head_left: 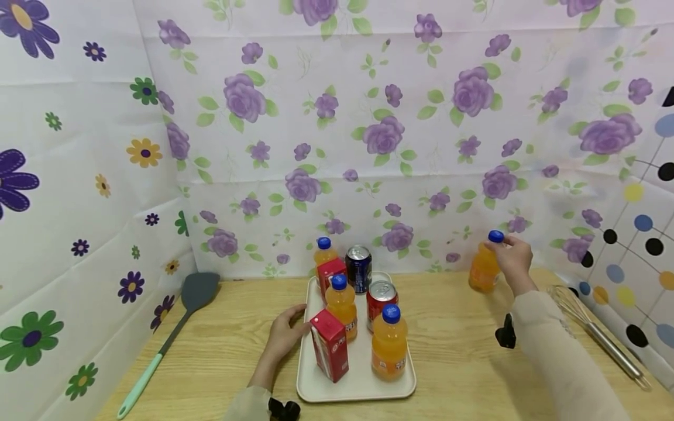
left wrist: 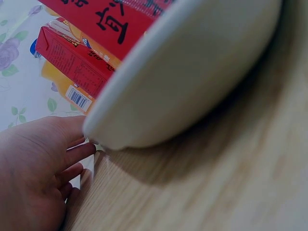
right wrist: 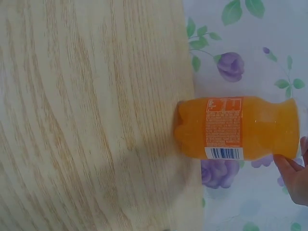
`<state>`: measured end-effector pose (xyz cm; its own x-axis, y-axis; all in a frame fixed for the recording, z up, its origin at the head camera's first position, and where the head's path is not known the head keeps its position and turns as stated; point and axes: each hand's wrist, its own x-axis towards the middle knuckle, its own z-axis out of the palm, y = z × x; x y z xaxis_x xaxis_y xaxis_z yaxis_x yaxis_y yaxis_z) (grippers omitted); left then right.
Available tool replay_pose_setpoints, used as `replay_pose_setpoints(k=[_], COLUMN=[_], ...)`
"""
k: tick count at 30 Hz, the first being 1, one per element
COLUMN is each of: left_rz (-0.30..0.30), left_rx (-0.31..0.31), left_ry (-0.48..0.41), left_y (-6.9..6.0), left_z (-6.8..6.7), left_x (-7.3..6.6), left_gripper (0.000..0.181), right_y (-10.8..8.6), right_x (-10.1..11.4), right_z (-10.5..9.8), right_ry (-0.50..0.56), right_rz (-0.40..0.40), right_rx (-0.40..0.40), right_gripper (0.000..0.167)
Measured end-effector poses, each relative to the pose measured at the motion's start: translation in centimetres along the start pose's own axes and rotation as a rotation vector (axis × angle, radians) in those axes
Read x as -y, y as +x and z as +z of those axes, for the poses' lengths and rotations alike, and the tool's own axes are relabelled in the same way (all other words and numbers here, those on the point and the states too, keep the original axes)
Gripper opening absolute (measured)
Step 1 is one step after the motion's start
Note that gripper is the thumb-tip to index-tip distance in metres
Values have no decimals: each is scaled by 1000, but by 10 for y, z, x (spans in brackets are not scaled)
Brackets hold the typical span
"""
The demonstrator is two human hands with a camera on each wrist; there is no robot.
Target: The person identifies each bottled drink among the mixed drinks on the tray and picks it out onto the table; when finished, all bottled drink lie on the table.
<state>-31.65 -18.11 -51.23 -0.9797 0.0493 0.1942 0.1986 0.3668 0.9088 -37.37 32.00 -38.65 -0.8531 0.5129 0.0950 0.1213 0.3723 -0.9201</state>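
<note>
At the back right, my right hand (head_left: pixel 513 261) holds an orange soda bottle (head_left: pixel 482 273) with a blue cap by its upper part. The bottle is slightly tilted, its base at or close to the table; in the right wrist view its label and barcode show, while the cap is out of frame. My left hand (head_left: pixel 284 334) grips the left rim of a cream tray (head_left: pixel 363 374); its thumb is partly hidden. Upright on the tray stand several orange soda bottles (head_left: pixel 389 348), two red drink cartons (head_left: pixel 330 348), a red can (head_left: pixel 380 301) and a dark blue can (head_left: pixel 359 272).
A turner (head_left: pixel 197 292) with a grey head and mint handle lies at the left of the wooden table (head_left: pixel 447 351). On the right lies a metal whisk (head_left: pixel 600 336), near my right sleeve. Flowered cloth (head_left: pixel 337 134) hangs behind, with patterned cloth along both sides.
</note>
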Motion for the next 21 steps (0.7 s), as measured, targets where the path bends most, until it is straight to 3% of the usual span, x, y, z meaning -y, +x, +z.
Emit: replay_pose_setpoints(k=[9, 21], left_rz=[-10, 10], left_rx=[-8, -11], left_ry=[8, 18], left_y=[-3, -2], left_z=[0, 0], left_x=[4, -2], left_gripper=[46, 46], right_y=[1, 1], right_x=[-7, -4], right_z=[-7, -13], right_ry=[-17, -92], right_rz=[-14, -141], right_rx=[130, 164], right_gripper=[76, 71])
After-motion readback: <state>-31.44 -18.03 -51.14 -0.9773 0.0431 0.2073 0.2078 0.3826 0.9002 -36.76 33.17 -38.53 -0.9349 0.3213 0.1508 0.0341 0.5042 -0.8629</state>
